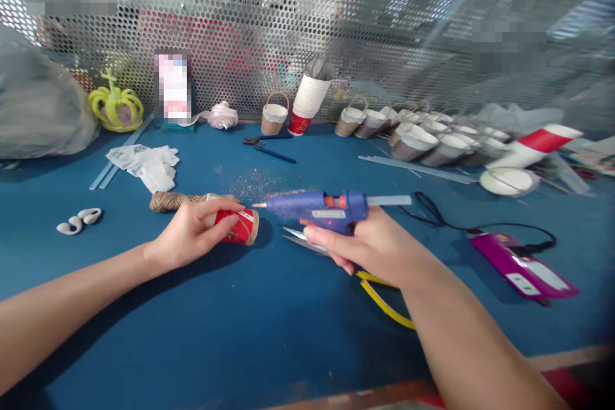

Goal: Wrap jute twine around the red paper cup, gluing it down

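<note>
The left hand grasps a red paper cup on its side, apparently to steady it. Right of the cup, the right hand grips a blue glue gun, nozzle near the cup's end, seemingly for aim.

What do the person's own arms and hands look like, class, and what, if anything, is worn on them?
The left hand and right hand are ungloved. The left forearm and right forearm are bare as far as the picture shows, with no sleeve, watch or bracelet in sight. No ring shows, though some fingers are partly hidden.
</note>
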Tool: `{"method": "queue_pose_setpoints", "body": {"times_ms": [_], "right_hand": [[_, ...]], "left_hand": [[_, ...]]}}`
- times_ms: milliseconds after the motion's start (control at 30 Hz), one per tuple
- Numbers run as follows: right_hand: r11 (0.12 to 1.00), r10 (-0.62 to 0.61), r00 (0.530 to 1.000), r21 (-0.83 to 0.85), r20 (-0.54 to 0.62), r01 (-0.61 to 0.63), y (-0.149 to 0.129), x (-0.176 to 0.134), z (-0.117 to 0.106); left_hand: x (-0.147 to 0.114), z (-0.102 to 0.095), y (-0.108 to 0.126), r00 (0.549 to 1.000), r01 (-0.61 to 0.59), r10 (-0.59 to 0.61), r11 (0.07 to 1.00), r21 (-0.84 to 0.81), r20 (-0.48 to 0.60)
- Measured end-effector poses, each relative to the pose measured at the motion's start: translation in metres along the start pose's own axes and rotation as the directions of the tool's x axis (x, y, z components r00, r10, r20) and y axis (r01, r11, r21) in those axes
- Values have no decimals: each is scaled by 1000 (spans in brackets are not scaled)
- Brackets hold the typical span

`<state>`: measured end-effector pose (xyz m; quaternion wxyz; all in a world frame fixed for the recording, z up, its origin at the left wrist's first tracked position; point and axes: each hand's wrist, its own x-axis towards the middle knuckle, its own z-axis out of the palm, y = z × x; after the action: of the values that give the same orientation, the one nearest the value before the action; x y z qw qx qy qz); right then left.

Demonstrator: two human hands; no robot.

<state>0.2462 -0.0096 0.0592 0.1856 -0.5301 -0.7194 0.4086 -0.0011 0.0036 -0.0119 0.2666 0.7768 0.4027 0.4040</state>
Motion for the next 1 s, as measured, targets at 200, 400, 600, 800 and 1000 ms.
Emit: {"method": "queue_pose_setpoints", "body": {"times_ms": [200,400,600,800,1000], "right_hand": [[917,-243,970,-332,-20,223,6,-4,3],[864,-332,943,-408,-23,295,5,-5,5],[927,-221,975,-311,-7,208,1,-11,7],[930,-204,979,-317,-20,188,2,-12,8],[930,-201,980,-313,-3,190,-1,-13,9]], "left_hand": [[2,0,0,999,43,-43,999,-2,-22],[2,0,2,997,71,-71,997,-17,-22],[1,0,1,995,94,-95,995,-32,-18],[1,0,1,995,95,-95,995,-9,-19],[1,0,-1,996,86,-86,996,2,-13]]}}
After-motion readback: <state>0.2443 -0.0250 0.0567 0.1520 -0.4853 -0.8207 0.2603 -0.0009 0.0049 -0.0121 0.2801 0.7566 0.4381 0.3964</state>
